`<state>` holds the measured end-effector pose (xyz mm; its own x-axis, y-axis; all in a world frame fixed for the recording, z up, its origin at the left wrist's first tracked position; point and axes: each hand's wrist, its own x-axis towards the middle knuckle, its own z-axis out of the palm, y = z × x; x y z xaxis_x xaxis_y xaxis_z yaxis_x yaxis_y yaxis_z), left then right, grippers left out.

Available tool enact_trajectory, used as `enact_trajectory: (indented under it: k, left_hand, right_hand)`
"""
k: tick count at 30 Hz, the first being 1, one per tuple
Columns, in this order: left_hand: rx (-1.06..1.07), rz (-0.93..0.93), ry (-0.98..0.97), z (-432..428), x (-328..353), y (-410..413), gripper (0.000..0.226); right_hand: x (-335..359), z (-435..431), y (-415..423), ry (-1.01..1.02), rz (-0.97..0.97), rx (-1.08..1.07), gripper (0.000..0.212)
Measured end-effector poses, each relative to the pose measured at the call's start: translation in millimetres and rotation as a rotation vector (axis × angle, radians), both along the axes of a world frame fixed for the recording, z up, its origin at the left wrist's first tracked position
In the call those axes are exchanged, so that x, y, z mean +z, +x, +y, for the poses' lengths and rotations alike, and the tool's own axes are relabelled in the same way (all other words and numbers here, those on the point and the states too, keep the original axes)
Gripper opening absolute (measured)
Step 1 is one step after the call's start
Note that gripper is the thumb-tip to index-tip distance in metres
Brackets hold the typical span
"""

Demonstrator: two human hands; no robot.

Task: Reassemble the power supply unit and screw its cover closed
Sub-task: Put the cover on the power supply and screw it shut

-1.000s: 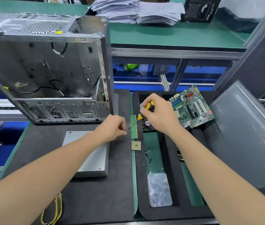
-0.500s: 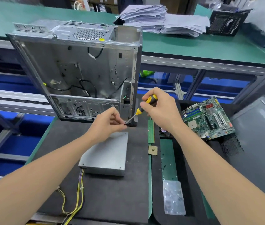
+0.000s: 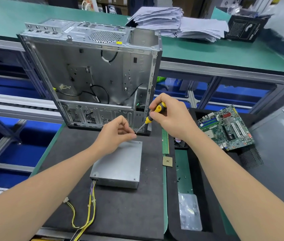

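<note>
Screwdriver (image 3: 158,108) in the right hand (image 3: 172,117): the fingers are curled round its stubby yellow-and-black handle, thumb and forefinger pinching it, and the thin metal shaft slants down to the left. The left hand (image 3: 115,136) meets it there, thumb and forefinger pinched together at the screwdriver's tip and the other fingers loosely folded; whether a screw sits between them is too small to tell. Both hands hover over the far part of a black foam mat (image 3: 120,211). Just below them the power supply unit (image 3: 120,164) lies flat near the middle of the mat, a dull grey sheet-metal box with its cover on, small screw holes at the corners and a perforated near side. A bundle of yellow, purple and black wires (image 3: 91,202) trails from its near left corner to the mat's near edge. At the mat's far edge stands an open computer case (image 3: 94,75), bare stamped steel with a round mesh grille on top and black cables inside. Along the mat's right edge lie a narrow green memory stick (image 3: 165,143) and a square processor chip (image 3: 167,161). On the neighbouring black tray rest a green motherboard (image 3: 228,129) and a clear plastic bag (image 3: 189,211), beside a flat grey panel (image 3: 276,153). Stacked papers (image 3: 172,21) sit on the green bench behind.
</note>
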<state>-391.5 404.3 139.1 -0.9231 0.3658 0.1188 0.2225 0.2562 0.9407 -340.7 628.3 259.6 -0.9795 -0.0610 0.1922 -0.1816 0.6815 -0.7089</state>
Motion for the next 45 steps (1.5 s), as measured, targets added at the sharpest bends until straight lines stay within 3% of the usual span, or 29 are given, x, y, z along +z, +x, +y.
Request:
enact_trajectory:
  k: [9,14,19,26,45]
  left_hand:
    - [-0.013,-0.009,0.061,9.2,-2.5,1.2,0.039]
    - [-0.041,0.076,-0.053,16.2,-2.9,2.0,0.038]
    - [-0.092,0.012,-0.117,19.3,-10.8,-1.0,0.025]
    - [-0.192,0.031,-0.212,14.3,-11.9,1.8,0.058]
    - [-0.179,0.019,-0.194,12.2,-14.7,-2.7,0.052]
  right_hand:
    - [4.2,1.8,2.1,0.029,0.03,-0.002,0.014]
    - [2.4,-4.5,-2.5,0.135,-0.012,0.079,0.016]
    - [-5.7,-9.8,-6.5,0.206,-0.047,0.093,0.016]
    - [-17.4,-10.7,-6.2,0.208,-0.076,0.089,0.016]
    - [-15.4,-22.4,-14.8,0.392,-0.049,0.32,0.022]
